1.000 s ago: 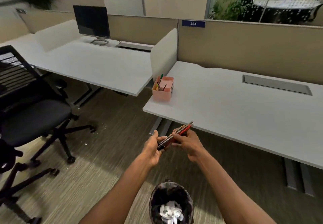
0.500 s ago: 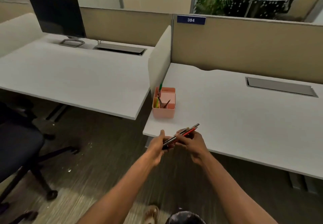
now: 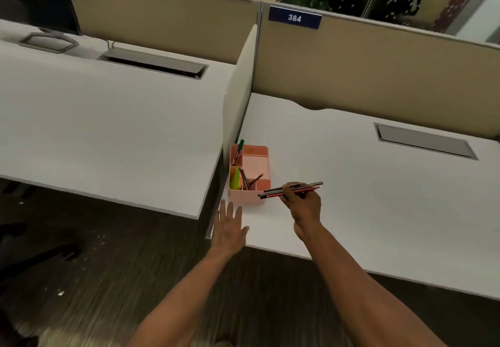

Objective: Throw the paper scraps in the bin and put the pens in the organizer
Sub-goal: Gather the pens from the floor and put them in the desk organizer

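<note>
A pink organizer (image 3: 263, 169) with several compartments stands at the left front corner of the white desk (image 3: 365, 197). It holds a green marker (image 3: 239, 149), yellow sticky notes and a few pencils. My right hand (image 3: 303, 203) grips a bundle of pens (image 3: 311, 186), red and black, held level just right of the organizer's front. My left hand (image 3: 230, 227) is empty with fingers spread, hovering at the desk's corner just in front of the organizer. The bin is out of view.
A low white divider (image 3: 238, 97) separates this desk from the neighbouring white desk (image 3: 108, 130), which carries a monitor stand (image 3: 48, 42). Beige partition panels (image 3: 378, 68) run behind. Small white scraps (image 3: 61, 293) lie on the dark floor.
My left hand has let go of the pens and opened; my right hand alone carries them toward the organizer. The view has moved closer to the desk, and the bin has dropped out of sight.
</note>
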`<action>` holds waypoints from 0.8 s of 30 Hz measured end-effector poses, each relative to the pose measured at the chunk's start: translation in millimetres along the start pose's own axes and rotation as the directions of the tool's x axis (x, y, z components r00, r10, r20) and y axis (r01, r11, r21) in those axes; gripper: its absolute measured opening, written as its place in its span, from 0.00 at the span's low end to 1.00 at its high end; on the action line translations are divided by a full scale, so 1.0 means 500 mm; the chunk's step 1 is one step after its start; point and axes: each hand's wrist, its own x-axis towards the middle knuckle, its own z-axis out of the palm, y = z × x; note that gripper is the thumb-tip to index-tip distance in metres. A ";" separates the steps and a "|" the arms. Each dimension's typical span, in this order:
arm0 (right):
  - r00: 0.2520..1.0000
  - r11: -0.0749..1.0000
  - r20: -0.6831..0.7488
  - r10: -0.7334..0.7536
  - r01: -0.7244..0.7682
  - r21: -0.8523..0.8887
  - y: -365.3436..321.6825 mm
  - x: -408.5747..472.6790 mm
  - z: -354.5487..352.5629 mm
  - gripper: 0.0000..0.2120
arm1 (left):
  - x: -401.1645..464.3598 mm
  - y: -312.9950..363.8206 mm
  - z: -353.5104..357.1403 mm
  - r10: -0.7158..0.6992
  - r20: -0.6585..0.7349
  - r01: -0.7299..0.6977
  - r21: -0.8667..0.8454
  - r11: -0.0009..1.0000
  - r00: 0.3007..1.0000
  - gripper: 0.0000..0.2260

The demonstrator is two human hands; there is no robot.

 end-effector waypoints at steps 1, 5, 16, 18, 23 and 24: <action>1.000 0.999 -0.026 -0.015 0.014 -0.041 0.005 0.016 0.014 0.07 | 0.013 -0.007 0.017 0.032 0.019 -0.033 0.058 0.998 0.999 0.32; 0.992 0.978 -0.076 -0.099 0.083 -0.192 0.020 0.063 0.068 0.10 | 0.062 -0.030 0.077 0.114 0.096 -0.124 0.110 0.986 0.989 0.34; 0.942 0.724 0.178 -0.286 0.334 -0.604 0.089 0.126 0.177 0.10 | 0.114 -0.093 0.160 0.232 0.062 -0.236 0.060 0.970 0.971 0.33; 0.940 0.683 0.203 -0.274 0.339 -0.647 0.098 0.129 0.181 0.10 | 0.116 -0.095 0.163 0.239 0.060 -0.242 0.055 0.969 0.969 0.32; 0.949 0.634 0.196 -0.248 0.312 -0.708 0.103 0.132 0.183 0.12 | 0.120 -0.101 0.169 0.254 0.054 -0.257 0.053 0.965 0.966 0.32; 0.950 0.636 0.197 -0.244 0.310 -0.706 0.102 0.131 0.184 0.11 | 0.120 -0.101 0.170 0.255 0.052 -0.258 0.053 0.965 0.966 0.32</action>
